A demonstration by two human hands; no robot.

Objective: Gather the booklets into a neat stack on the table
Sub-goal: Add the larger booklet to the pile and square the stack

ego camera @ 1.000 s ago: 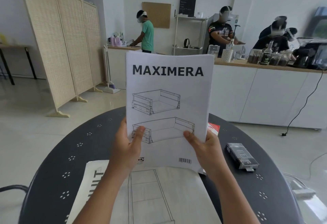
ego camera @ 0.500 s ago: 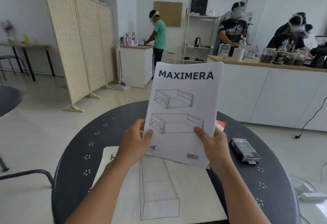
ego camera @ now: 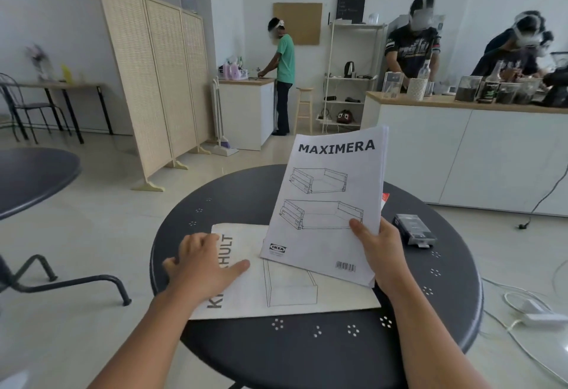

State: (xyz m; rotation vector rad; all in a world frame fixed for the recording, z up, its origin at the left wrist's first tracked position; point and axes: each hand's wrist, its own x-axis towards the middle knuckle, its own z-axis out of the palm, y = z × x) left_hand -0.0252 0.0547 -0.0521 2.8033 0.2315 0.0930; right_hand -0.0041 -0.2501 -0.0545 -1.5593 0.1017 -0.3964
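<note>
Holding the white stapled MAXIMERA booklet (ego camera: 330, 201) one-handed: right hand (ego camera: 379, 255) pinches its lower right corner, thumb on the cover, sheet tilted up, top leaning toward 1 o'clock. Left hand (ego camera: 204, 261) lies flat, fingers spread, on the cream KNOXHULT-type booklet (ego camera: 285, 290) lying on the dark round metal table (ego camera: 307, 351). That one's long axis runs 9-to-3; the held one sits crosswise, so I'd guess rotate, then lay on top.
</note>
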